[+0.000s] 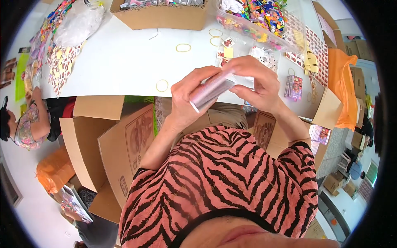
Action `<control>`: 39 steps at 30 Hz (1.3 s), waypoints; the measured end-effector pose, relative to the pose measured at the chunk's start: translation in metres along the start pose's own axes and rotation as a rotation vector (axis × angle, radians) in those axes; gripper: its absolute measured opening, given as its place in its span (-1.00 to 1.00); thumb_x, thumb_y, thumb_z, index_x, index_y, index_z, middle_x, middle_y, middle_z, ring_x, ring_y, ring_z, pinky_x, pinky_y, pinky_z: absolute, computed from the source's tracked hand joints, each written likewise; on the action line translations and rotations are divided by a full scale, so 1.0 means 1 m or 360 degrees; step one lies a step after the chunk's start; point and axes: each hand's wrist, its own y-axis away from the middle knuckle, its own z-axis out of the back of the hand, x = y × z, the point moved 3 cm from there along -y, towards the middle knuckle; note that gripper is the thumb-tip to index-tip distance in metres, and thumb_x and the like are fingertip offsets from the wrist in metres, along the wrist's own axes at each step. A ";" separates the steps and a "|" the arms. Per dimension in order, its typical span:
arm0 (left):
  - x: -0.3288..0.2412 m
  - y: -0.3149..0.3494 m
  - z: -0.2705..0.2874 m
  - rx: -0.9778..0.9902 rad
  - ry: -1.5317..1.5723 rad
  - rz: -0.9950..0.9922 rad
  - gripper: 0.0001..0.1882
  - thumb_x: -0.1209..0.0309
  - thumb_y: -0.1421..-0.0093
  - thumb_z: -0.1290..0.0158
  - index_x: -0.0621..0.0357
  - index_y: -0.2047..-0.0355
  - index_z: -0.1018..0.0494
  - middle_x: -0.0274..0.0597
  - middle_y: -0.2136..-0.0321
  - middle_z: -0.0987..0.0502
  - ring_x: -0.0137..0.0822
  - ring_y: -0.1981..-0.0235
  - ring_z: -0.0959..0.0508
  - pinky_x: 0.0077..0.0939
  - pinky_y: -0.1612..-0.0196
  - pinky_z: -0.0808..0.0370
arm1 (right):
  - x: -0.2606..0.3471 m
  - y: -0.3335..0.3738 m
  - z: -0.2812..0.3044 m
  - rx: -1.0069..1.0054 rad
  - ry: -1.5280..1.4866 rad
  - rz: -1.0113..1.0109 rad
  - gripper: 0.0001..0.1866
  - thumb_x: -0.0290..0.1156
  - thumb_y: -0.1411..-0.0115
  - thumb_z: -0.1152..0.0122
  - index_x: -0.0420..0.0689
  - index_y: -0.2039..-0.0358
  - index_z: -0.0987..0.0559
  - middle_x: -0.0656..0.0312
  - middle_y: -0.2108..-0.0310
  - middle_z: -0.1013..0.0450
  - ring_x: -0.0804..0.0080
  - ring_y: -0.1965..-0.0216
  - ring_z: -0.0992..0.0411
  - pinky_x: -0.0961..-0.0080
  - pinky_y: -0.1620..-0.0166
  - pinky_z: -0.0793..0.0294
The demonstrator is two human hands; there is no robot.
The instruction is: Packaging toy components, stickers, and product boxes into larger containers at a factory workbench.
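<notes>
Above the table's front edge I hold a small flat pinkish box (212, 91), tilted, with a pale flap or end near its upper right. My left hand (185, 94) wraps round its lower left side, fingers closed on it. My right hand (259, 80) grips the upper right end between thumb and fingers. What is inside the box cannot be seen. Just beyond my hands lie small printed cards (228, 42) and a yellow slip (228, 52). To the right of my right hand stand several small colourful boxes (295, 87).
A clear tub of colourful small toys (264, 31) and a cardboard box (163, 17) stand at the back. Rubber bands (183, 48) lie on the white table (120, 62). Open cartons (89, 144) flank me. Another person (31, 124) sits at the far left.
</notes>
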 end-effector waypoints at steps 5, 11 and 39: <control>0.022 0.028 -0.016 -0.0047 0.1074 0.1067 -0.71 0.59 -0.03 -0.17 0.34 0.19 -0.47 -0.19 0.30 -0.57 -0.49 0.28 -0.54 -0.62 0.24 -0.50 | -0.021 0.015 -0.008 -0.0068 0.0038 -0.0485 -0.54 -0.62 0.02 -0.28 -0.26 0.07 -0.40 0.05 0.14 -0.44 0.35 0.15 -0.44 0.44 0.10 -0.44; 0.018 0.041 -0.013 0.0057 0.0685 0.0871 -0.67 0.55 -0.01 -0.19 0.34 0.18 -0.47 -0.21 0.33 -0.57 -0.54 0.30 -0.53 -0.64 0.21 -0.47 | -0.019 0.023 -0.004 0.0010 -0.0065 -0.0354 -0.54 -0.62 0.01 -0.27 -0.25 0.06 -0.38 0.02 0.15 -0.44 0.29 0.16 -0.44 0.41 0.12 -0.44; 0.041 0.061 -0.017 -0.0008 0.0793 0.1265 -0.76 0.63 -0.04 -0.13 0.39 0.24 -0.44 -0.09 0.35 -0.55 -0.37 0.36 -0.56 -0.57 0.24 -0.52 | -0.073 0.101 0.082 -0.0221 0.1059 -0.1298 -0.81 -0.51 -0.09 -0.17 -0.18 0.24 -0.54 0.25 0.26 -0.50 0.53 0.30 -0.44 0.57 0.20 -0.44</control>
